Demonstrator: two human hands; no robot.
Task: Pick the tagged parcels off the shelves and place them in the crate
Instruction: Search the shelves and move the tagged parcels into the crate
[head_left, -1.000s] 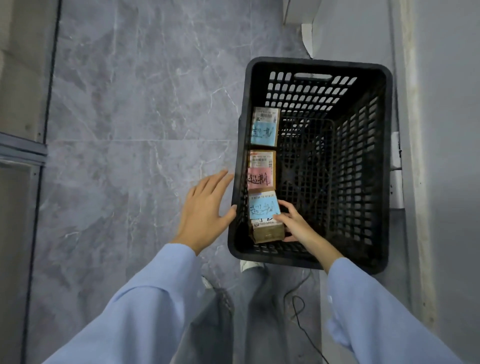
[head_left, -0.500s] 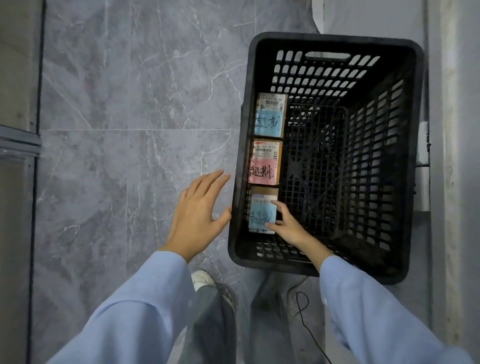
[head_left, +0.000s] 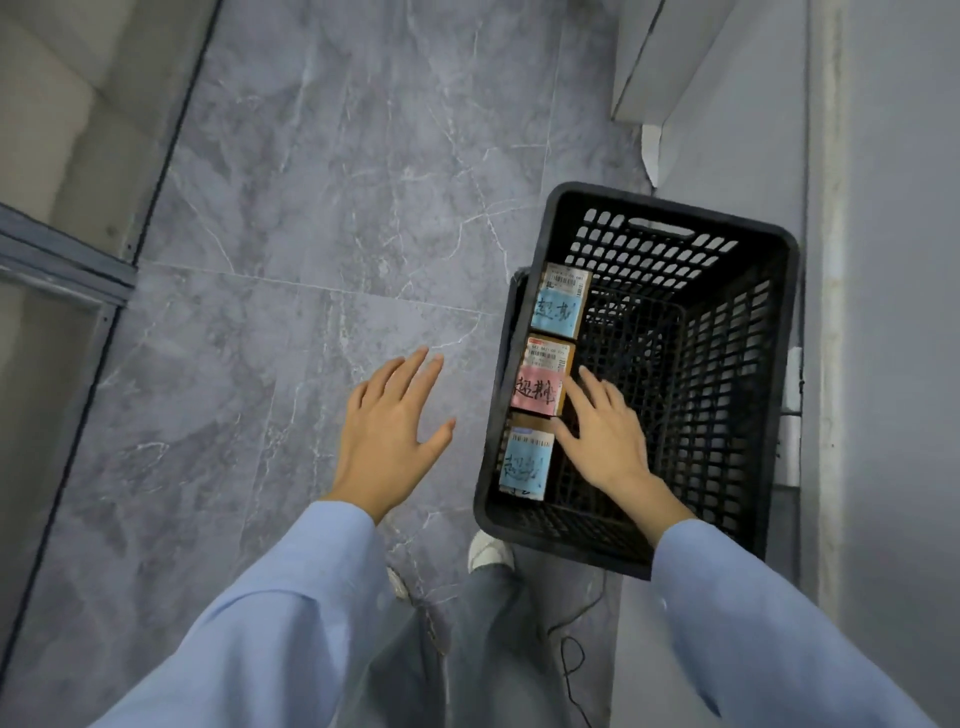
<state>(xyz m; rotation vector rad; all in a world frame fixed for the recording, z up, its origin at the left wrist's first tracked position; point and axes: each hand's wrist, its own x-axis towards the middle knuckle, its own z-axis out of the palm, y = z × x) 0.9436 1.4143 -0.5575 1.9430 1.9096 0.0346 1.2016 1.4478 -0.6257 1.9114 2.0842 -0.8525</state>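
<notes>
A black slatted crate (head_left: 774, 332) stands on the floor to my right. Three small cardboard parcels lie in a row along its left wall: a blue-tagged parcel (head_left: 558, 309) farthest, a pink-tagged parcel (head_left: 537, 387) in the middle, and another blue-tagged parcel (head_left: 524, 465) nearest. My right hand (head_left: 605, 431) hovers over the crate beside the near two parcels, fingers spread and holding nothing. Left of the crate, my left hand (head_left: 389, 431) is held flat above the floor with straight fingers.
The floor is grey marble tile (head_left: 322, 208). A metal shelf frame (head_left: 57, 265) runs along the left edge. A pale wall and ledge (head_left: 831, 156) lie right of the crate. My shoe (head_left: 488, 551) and a thin black cable (head_left: 576, 660) are near the crate's front.
My right hand has let go of the nearest blue-tagged parcel, which now lies flat in the crate, and has lifted with fingers spread. The view has tilted further from the crate.
</notes>
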